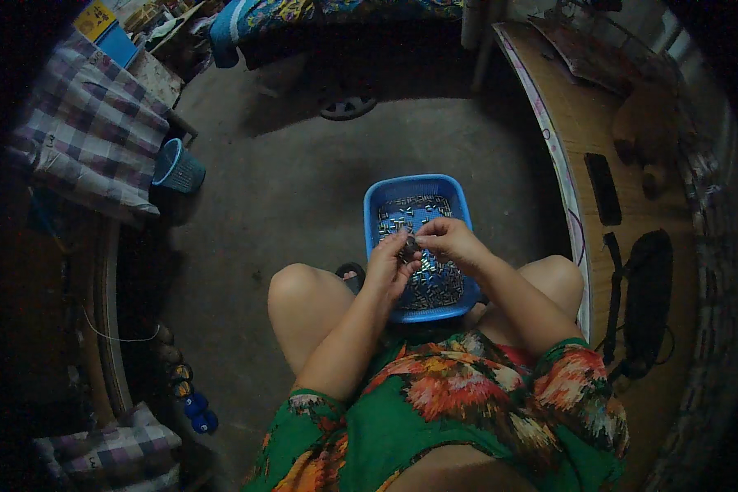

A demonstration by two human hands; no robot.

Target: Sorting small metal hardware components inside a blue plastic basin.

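Two hands meet just above a blue plastic basket (383, 197) that sits on the concrete floor (287, 189) between the seated person's bare knees, close enough that neither arm has to stretch. The left hand (388, 266) is curled, its fingers closed around a small dark metal piece (411, 248); the right hand (451, 239) comes in from the other side, its fingertips pinched onto the same piece, so both grips are shut on it. What exactly the piece is cannot be made out, as it is too small and half hidden by the fingers.

The basket holds a loose heap of small shiny metal parts (435, 283), spread across its bottom. Holding the work directly over the basket looks sensible: anything that slips would likely fall back among the others rather than onto the floor. The forearms rest near the thighs, which would steady fine finger work.

To the right stands a wooden surface (578, 131) carrying a dark flat remote-like object (603, 189) and a black bag (648, 295). To the left are a checked cloth (90, 131) and a small teal basket (176, 168), well apart from the hands.
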